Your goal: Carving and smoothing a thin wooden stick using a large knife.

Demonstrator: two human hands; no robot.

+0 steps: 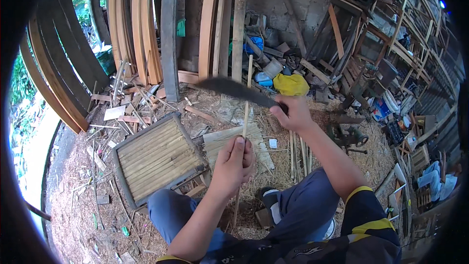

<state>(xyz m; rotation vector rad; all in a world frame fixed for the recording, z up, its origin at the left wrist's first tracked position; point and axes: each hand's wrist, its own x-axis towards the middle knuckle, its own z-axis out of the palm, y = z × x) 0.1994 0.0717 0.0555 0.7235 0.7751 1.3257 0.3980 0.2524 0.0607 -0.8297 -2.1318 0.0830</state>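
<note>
So the landmark here is the low, square piece with a dark wooden frame and a top of yellow-tan slats (156,159); I'll place everything off that.

Just right of the slatted piece is the left hand (235,163), closed in a fist around a long, thin, pale tan strip that looks like bamboo or wood (245,120), thumb laid along it. The strip's long axis runs up and down the view, top end tipped slightly right. It sticks out past the fist both ways: one end reaches farther from the person than the slatted piece, the other drops between the knees. Can't tell how steeply it stands.

The right hand (292,113) is farther right of the slatted piece and a bit beyond it, fingers wrapped round the handle of a broad, dark, curved metal blade (232,89). The blade points left, back toward the slatted piece's side, so it lies crosswise over the strip, beyond the left fist. It's blurred, so no idea if it's touching. Left hand is the nearer one, being right on the strip.

Also right of the slatted piece: loose thin pale sticks (292,154) on the floor, and a crumpled yellow cloth (290,85) farther back.
</note>
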